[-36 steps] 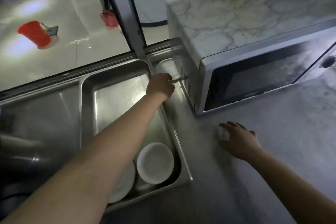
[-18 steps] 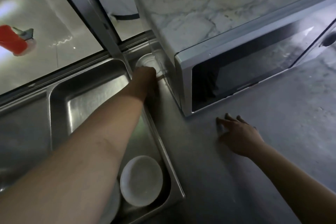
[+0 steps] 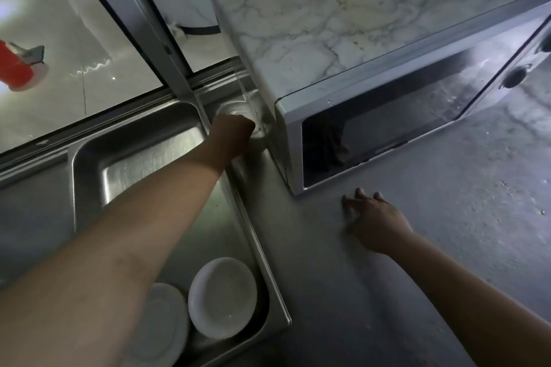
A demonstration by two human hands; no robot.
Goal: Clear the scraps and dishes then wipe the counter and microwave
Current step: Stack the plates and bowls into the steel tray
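Head view: left hand (image 3: pixel 235 132) is curled over a small dish (image 3: pixel 238 113) wedged between sink (image 3: pixel 134 146) and microwave (image 3: pixel 357 116); whether it truly grips, I cannot tell. Right hand (image 3: pixel 375 217) lies flat on the counter (image 3: pixel 447 232). Lifting blind from that gap, the dish could knock the microwave or slip onto the plates (image 3: pixel 222 296) below.

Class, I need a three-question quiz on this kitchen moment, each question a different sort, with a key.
1. True or false: two white bowls lie in the sink.
2. Which hand rests flat on the counter: A left, B right?
3. Fill in: the left hand reaches into the gap beside the ____.

Key: 1 true. 2 B, the right hand. 3 microwave.
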